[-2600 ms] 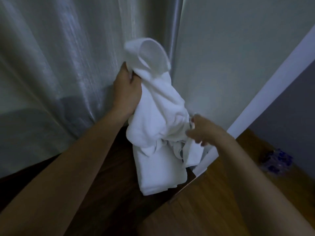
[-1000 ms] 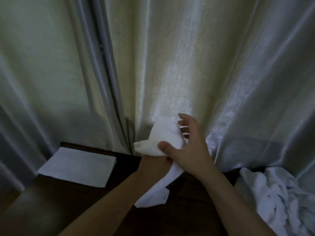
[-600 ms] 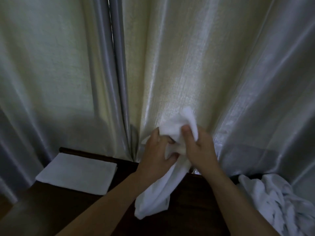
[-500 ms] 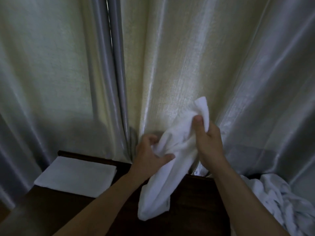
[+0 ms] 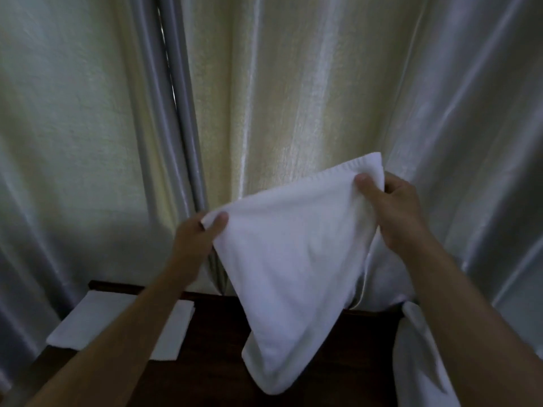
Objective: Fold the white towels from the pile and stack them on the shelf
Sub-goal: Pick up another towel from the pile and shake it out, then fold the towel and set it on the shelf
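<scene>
- Left hand pinching the upper left corner of a white towel, thumb on the near face, fingers curled behind the cloth.
- Right hand pinching the upper right corner of the same towel, thumb on the near face, held higher than the left.
- Towel stretched between the 2 hands in front of the curtain, top edge slanting up to the right, cloth narrowing to a point that hangs low over the dark wooden shelf; contact with the shelf not discernible.
- 1 folded towel lying flat on the shelf at the left, partly behind the left forearm.
- Loose white towels of the pile at the right edge, beside the right forearm.
</scene>
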